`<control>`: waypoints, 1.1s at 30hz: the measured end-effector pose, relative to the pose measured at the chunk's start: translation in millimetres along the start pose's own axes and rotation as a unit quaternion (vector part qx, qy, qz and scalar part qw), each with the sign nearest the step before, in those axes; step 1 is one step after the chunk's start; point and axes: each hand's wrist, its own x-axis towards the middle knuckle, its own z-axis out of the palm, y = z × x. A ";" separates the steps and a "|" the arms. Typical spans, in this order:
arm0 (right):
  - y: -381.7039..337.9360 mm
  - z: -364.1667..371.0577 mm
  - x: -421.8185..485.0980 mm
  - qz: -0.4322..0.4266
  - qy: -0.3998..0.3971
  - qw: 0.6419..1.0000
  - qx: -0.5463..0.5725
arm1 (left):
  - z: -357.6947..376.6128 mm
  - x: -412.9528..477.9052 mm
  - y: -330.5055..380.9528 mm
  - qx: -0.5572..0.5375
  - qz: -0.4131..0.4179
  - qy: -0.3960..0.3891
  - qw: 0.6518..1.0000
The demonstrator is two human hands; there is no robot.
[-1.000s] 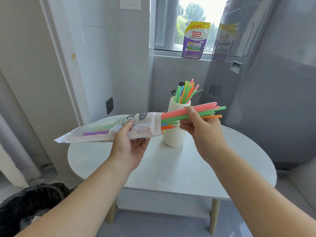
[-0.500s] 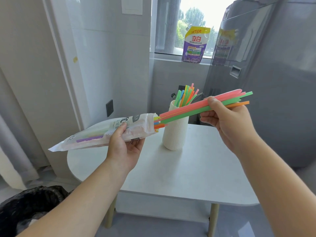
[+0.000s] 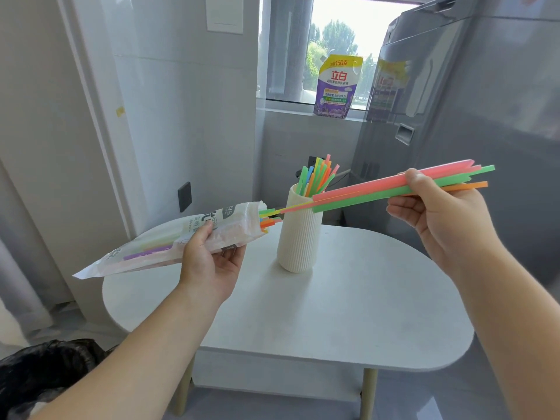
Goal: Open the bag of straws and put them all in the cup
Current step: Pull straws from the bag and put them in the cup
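Straws (image 3: 378, 192), a pink, green and orange bunch, are pinched in the right hand (image 3: 439, 213): the thumb lies on top of them and the fingers curl beneath, so the hand is closed on the bunch. The far ends stick out past the hand to the right, and the long part slants down to the left, crossing in front of the cup's mouth. A thin yellow one among them reaches almost to the bag's mouth; whether it is clear of the bag cannot be told.

The left hand (image 3: 212, 262) is clamped on the bag (image 3: 169, 247), thumb on its upper face and fingers underneath, near the open end. The bag lies tilted, its mouth raised toward the cup and its sealed end low to the left. Short green and orange tips poke out of the mouth, and a purple one shows through the plastic.

The cup (image 3: 298, 234), white and ribbed, stands upright on the table (image 3: 348, 313), just right of the bag's mouth, with coloured straws standing in it.
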 end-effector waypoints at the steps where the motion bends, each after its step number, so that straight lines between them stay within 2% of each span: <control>1: -1.8 -2.1 0.6 -0.003 0.005 1.000 0.002 | -0.3 0.9 -0.3 0.001 0.001 0.001 1.000; 9: -12.2 -8.5 2.1 -0.026 0.055 0.998 -0.008 | 2.0 4.1 -6.3 -0.002 0.000 0.004 1.000; 16: -19.2 4.5 -1.8 -0.081 0.095 0.991 -0.049 | 4.7 1.7 -10.6 0.004 -0.002 -0.010 1.000; 25: -36.5 22.1 0.7 -0.142 0.098 0.974 -0.148 | 3.4 -2.0 -3.5 0.011 -0.001 -0.011 1.000; 33: -48.8 22.5 -8.9 -0.161 0.097 0.965 -0.182 | -0.6 -4.7 4.3 0.011 0.003 -0.013 1.000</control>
